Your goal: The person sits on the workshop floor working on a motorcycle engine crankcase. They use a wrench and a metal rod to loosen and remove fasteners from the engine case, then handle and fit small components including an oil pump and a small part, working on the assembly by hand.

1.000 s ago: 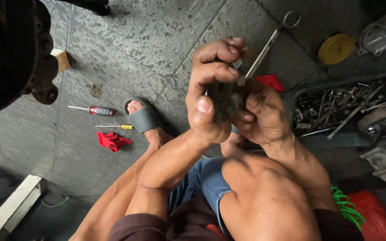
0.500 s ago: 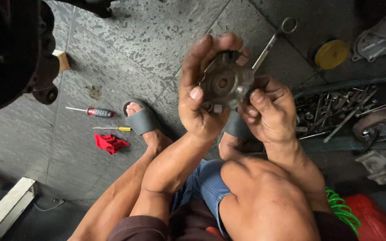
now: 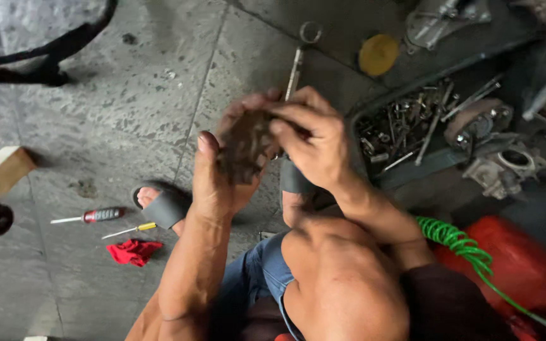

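Head view, looking down at a tiled concrete floor [image 3: 96,113]. Open floor lies to the left and above the hands; the right side is crowded.

Edges and room:
- Right of the hands: a dark tray of bolts and metal bits [image 3: 412,123], its near rim just beside the right wrist.
- Beyond the tray: grey engine castings [image 3: 503,167], close together.
- Lower right: a red container [image 3: 519,259] with a green coiled hose [image 3: 453,237] across it.
- Above the hands: a long ring spanner [image 3: 298,57] flat on the floor, and a yellow disc [image 3: 378,54] well apart from it.
- Left: a red-handled screwdriver [image 3: 93,216], a small yellow-handled screwdriver [image 3: 131,230] and a red rag [image 3: 134,251], near one another, just left of the sandalled foot [image 3: 162,203].
- Far left: a wooden block [image 3: 9,165].

Hands:
- Left hand [image 3: 219,180]: palm turned up and inward, thumb upright, fingers curled round the underside of a dark round metal part [image 3: 244,145]. Holding it.
- Right hand [image 3: 314,142]: comes from the right, wrist bent, fingers laid over the top edge of the same part, clasping it.
- The part sits between both hands, raised above the floor over the knees, blurred; its detail cannot be told.
- Both forearms rise from the bare knees [image 3: 342,278]; the elbows stay close to the body.
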